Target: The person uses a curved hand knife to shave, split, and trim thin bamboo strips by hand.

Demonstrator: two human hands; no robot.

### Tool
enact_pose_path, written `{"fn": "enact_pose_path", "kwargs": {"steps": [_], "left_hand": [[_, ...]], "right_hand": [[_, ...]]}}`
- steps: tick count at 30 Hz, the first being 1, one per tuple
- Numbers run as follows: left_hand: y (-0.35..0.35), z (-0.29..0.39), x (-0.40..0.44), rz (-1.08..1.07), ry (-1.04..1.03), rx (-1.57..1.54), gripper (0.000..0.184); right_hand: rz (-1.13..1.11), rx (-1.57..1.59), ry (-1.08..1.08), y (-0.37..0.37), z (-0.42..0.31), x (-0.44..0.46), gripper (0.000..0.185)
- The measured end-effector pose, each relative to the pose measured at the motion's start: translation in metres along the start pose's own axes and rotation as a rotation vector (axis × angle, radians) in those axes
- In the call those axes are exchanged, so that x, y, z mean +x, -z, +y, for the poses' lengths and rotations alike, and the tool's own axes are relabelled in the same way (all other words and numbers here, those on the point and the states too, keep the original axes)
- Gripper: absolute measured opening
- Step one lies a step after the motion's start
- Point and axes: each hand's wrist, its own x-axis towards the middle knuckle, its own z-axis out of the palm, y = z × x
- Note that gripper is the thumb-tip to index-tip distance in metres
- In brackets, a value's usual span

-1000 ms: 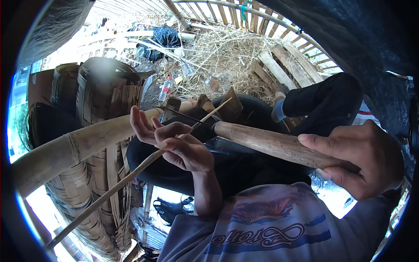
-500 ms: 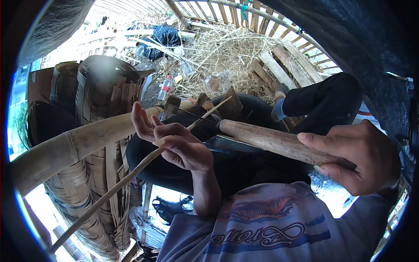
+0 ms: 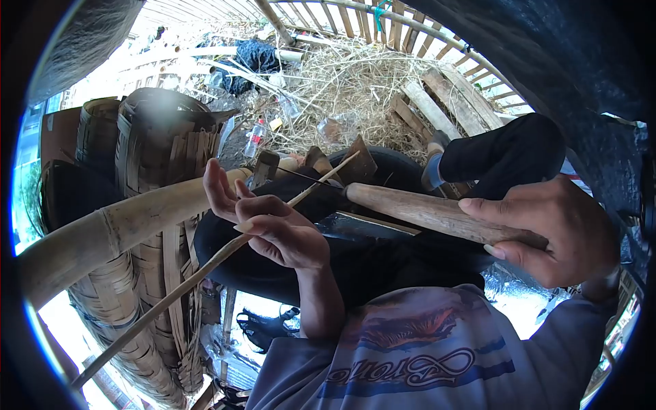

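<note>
A thin wooden or bamboo stick (image 3: pixel 164 301) runs diagonally through my left hand (image 3: pixel 283 232), with its pale tapered tip pointing up and away. The thumb and bent fingers of that hand close around it, while the outer fingers are raised. My right hand (image 3: pixel 570 229) grips the back end of a knife's long wooden handle (image 3: pixel 424 212). The knife's thin dark blade (image 3: pixel 307 176), seen nearly edge-on, crosses the stick close to its tip. I cannot tell whether the blade touches it. My dark-trousered legs (image 3: pixel 506 160) are bent beneath.
A thick bamboo pole (image 3: pixel 143 219) slants in from the left, over rolls of woven bamboo (image 3: pixel 109 287). Ahead lie straw (image 3: pixel 362 75), wooden planks (image 3: pixel 434 109) and a plastic bottle (image 3: pixel 255 139). A slatted fence (image 3: pixel 410 34) curves behind, and dark sheeting (image 3: pixel 581 61) hangs at right.
My right hand and the knife handle's back end have moved slightly up and left. My left hand and the stick have hardly moved.
</note>
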Motion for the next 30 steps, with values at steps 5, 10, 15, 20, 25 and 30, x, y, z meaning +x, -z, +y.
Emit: {"fn": "enact_pose_path", "kwargs": {"steps": [5, 10, 15, 20, 25, 30], "left_hand": [[-0.003, -0.001, 0.001, -0.011, -0.015, -0.067, 0.051], [-0.001, 0.001, 0.003, 0.025, 0.029, -0.094, 0.052], [0.002, 0.002, 0.0, 0.038, 0.046, -0.073, 0.051], [0.0, -0.002, 0.004, 0.05, 0.052, -0.154, 0.05], [-0.001, -0.001, 0.001, 0.028, 0.005, -0.076, 0.049], [-0.001, 0.0, 0.0, 0.02, 0.006, -0.084, 0.051]], "right_hand": [[0.064, -0.038, 0.081, -0.005, 0.013, 0.003, 0.047], [0.053, 0.026, 0.051, -0.011, 0.012, 0.006, 0.04], [-0.016, 0.165, -0.014, -0.01, 0.012, 0.002, 0.042], [0.112, 0.137, -0.004, -0.029, 0.021, 0.001, 0.042], [0.098, 0.104, -0.036, -0.038, 0.017, 0.005, 0.042], [0.044, 0.205, -0.053, -0.022, 0.01, 0.004, 0.042]]}}
